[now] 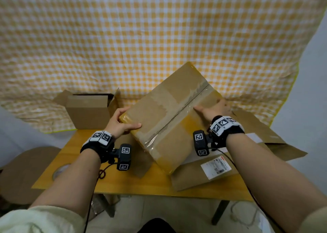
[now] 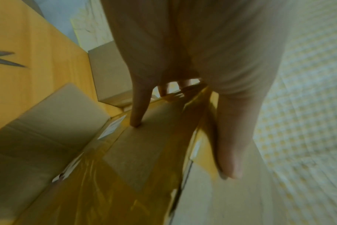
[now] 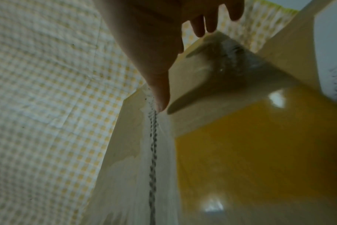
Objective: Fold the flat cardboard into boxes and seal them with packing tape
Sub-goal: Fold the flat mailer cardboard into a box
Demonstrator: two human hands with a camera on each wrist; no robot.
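You hold the taped box (image 1: 169, 115) tilted above the surface (image 1: 123, 179), its long axis running from near-left up to far-right, the broad face turned toward you. The taped seam (image 1: 178, 114) follows that same diagonal down the middle of the face. Its lowest corner comes down over the flat cardboard (image 1: 203, 177) lying to your right; whether it touches is unclear.

Your left hand (image 1: 120, 122) has its grip closed on the box's near-left corner, thumb on the face and fingers wrapped behind. Your right hand (image 1: 215, 109) clasps the right edge near the far end, thumb (image 3: 160, 91) lying at the seam and fingers curled over the edge.

Behind your left hand an open box (image 1: 88, 110) stands upright on the surface, well apart from the one you hold. A tape roll (image 1: 59, 170) lies at the near-left edge. More flat cardboard (image 1: 269, 135) spreads under your right forearm. A checked cloth (image 1: 141, 37) hangs behind everything.
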